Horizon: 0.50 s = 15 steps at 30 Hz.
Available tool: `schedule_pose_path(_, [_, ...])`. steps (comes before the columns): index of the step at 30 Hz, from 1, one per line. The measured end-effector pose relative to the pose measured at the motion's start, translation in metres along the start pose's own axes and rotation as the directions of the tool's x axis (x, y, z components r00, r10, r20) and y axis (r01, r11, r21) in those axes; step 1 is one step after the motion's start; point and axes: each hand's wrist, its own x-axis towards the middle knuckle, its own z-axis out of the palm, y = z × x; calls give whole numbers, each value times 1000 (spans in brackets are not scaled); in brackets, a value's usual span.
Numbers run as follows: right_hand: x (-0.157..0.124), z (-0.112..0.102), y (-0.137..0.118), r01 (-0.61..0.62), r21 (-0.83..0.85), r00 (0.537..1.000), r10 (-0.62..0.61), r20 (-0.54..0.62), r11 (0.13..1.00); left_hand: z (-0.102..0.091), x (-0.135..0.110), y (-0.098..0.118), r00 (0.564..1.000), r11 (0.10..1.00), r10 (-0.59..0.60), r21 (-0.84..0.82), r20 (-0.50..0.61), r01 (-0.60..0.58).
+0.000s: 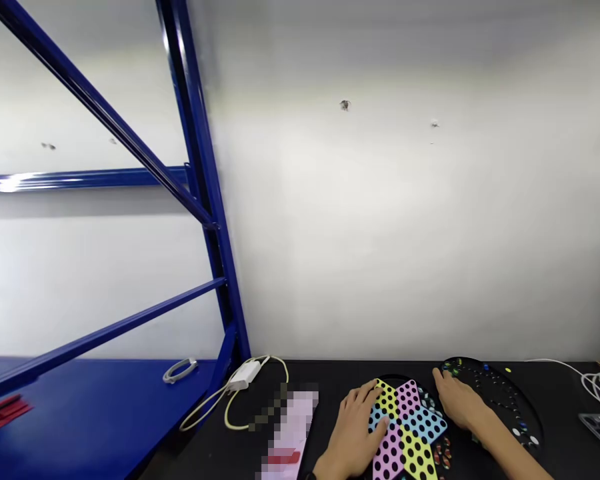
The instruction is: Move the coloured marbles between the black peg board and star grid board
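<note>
Star-shaped dotted board (409, 421), one: lay partly beneath the left hand (355, 430), extending right, thumb spread from fingers over its left side. Right hand (459, 399): at left side of round black tray (527, 415); pinch indiscernible.

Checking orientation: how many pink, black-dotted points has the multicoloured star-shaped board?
2: a far pink point and a near pink point beside the bare left hand.
</note>
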Motion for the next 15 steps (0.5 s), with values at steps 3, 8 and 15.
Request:
schedule_pose_path(3, [3,0,-3,42,-98,999,-42,-6,994,0,1,-1,1000,1000,-8,2,3,8])
schedule_pose_path(8, [-1,3,8,112,-168,983,-134,-127,979,-1,1,-1,1000,1000,-18,-5,6,18])
schedule_pose_path(15, [5,12,23,129,-253,948,-194,-254,959,2,2,-4,1000,1000,-5,1,-14,5])
